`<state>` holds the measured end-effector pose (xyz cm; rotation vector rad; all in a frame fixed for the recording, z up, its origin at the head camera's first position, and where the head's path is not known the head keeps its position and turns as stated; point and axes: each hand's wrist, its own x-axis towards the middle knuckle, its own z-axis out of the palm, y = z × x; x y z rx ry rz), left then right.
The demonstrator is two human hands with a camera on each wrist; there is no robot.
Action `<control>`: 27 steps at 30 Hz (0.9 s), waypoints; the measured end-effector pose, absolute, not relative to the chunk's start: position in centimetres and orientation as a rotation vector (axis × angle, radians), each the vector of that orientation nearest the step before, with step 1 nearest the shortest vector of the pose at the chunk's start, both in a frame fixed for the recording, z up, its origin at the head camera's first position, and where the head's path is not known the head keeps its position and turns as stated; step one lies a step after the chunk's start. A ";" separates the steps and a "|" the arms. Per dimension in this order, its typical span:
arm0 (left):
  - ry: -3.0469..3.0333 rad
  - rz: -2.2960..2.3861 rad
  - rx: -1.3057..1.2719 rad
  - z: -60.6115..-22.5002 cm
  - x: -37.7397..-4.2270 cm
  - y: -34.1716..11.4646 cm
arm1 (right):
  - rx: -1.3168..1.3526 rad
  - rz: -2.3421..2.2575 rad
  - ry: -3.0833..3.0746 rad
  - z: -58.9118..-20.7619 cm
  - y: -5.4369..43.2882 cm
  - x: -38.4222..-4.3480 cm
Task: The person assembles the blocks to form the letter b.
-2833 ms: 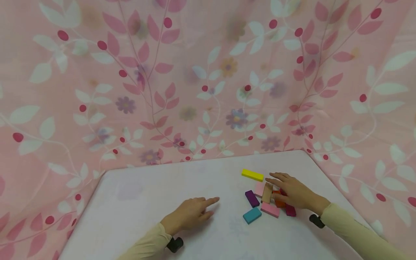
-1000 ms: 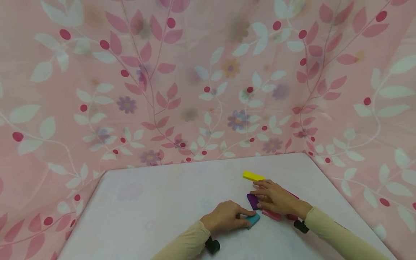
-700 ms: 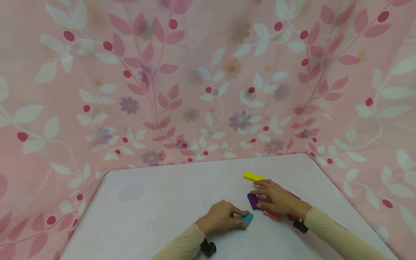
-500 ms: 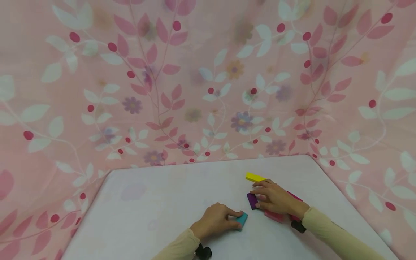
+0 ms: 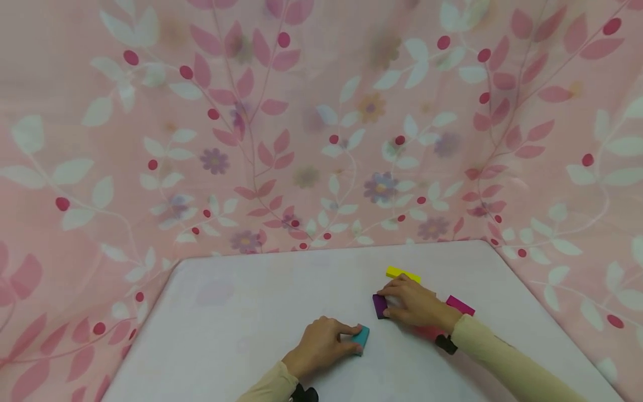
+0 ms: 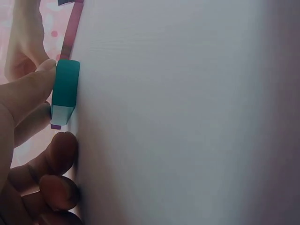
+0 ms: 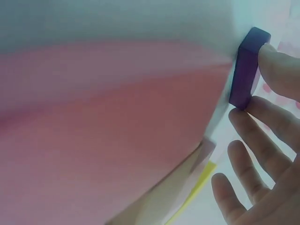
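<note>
Your left hand (image 5: 321,343) pinches the blue block (image 5: 360,339) between thumb and finger. Your right hand (image 5: 416,303) pinches the purple block (image 5: 379,306) at its fingertips, the remaining fingers apart. On the table (image 5: 261,312), the yellow block (image 5: 394,273) lies just beyond your right fingers, the magenta block (image 5: 460,305) beyond your right wrist, and the pink block (image 5: 428,333) partly hidden beneath that hand.

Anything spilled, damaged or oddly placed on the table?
Nothing stands out: I see no spill or damage. The left hand pinches the blue block, the right hand the purple block. The pink block is mostly covered or blurred, so I can't vouch for it.
</note>
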<state>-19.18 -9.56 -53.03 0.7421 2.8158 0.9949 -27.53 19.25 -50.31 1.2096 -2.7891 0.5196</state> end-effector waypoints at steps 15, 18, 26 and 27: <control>2.845 1.059 0.587 -52.9 -18.2 -11.0 | 1.257 0.671 -2.801 -50.8 16.1 -28.1; 2.861 1.065 0.553 -52.8 -17.9 -11.1 | 1.267 0.704 -2.824 -50.8 15.5 -28.2; 2.896 1.100 0.482 -52.8 -17.7 -11.7 | 1.316 0.771 -2.843 -50.8 13.7 -28.3; 2.897 1.108 0.477 -52.9 -17.7 -11.8 | 1.315 0.781 -2.853 -50.8 13.4 -28.3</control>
